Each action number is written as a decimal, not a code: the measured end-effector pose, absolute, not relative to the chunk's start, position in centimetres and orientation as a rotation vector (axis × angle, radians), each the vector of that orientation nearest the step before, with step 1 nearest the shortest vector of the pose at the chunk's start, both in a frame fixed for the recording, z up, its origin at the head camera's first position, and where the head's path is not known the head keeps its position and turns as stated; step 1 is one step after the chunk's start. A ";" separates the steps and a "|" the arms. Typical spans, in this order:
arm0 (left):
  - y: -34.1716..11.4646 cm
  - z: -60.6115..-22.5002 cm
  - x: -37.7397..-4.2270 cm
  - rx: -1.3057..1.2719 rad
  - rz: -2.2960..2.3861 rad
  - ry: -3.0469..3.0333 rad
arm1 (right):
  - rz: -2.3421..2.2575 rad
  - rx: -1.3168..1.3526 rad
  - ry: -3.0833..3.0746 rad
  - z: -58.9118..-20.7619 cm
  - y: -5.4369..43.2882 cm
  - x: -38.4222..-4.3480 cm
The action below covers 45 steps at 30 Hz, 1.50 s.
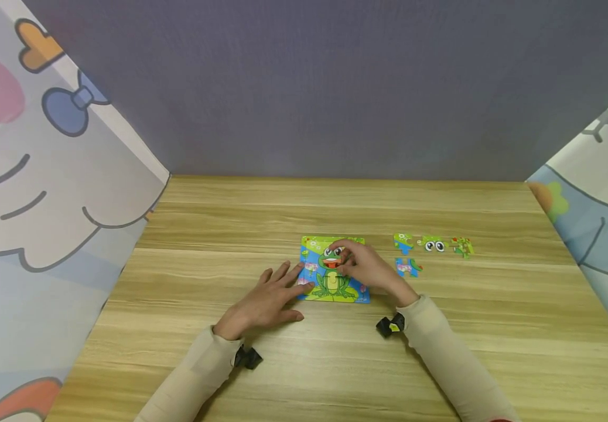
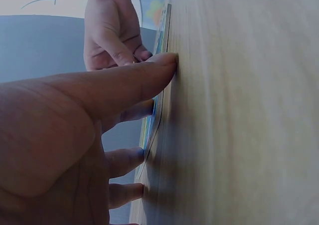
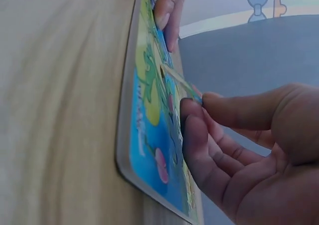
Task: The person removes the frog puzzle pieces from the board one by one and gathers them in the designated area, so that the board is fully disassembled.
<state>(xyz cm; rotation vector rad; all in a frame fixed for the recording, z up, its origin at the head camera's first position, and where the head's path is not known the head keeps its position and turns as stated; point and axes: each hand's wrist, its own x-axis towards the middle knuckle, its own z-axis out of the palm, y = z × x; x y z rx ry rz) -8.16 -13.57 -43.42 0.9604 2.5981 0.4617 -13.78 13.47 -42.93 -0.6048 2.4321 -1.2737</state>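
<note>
1. The frog jigsaw puzzle [image 1: 334,293] lies flat on the wood-grain counter [image 1: 219,223], between the two hands.
2. The right hand [image 1: 368,265] pinches a jigsaw piece [image 3: 183,82] between thumb and fingers, tilted over the puzzle.
3. The left hand [image 1: 268,301] rests with fingers spread and released, touching the puzzle's left edge.
4. Right of the puzzle lie four loose pieces [image 1: 408,267], one showing a pair of eyes.

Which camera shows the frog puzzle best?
The head view: it looks down on the frog puzzle, showing most of its picture. The right wrist view shows it close but slanted; the left wrist view shows mostly its edge.
</note>
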 end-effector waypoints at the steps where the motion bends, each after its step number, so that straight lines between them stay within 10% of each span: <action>1: -13.6 -43.4 -8.2 0.960 0.462 2.598 | -1.295 -0.587 2.410 -43.0 13.5 -13.8; 45: -13.6 -43.4 -8.2 0.960 0.491 2.588 | -1.565 -0.379 2.407 -42.6 30.8 -10.8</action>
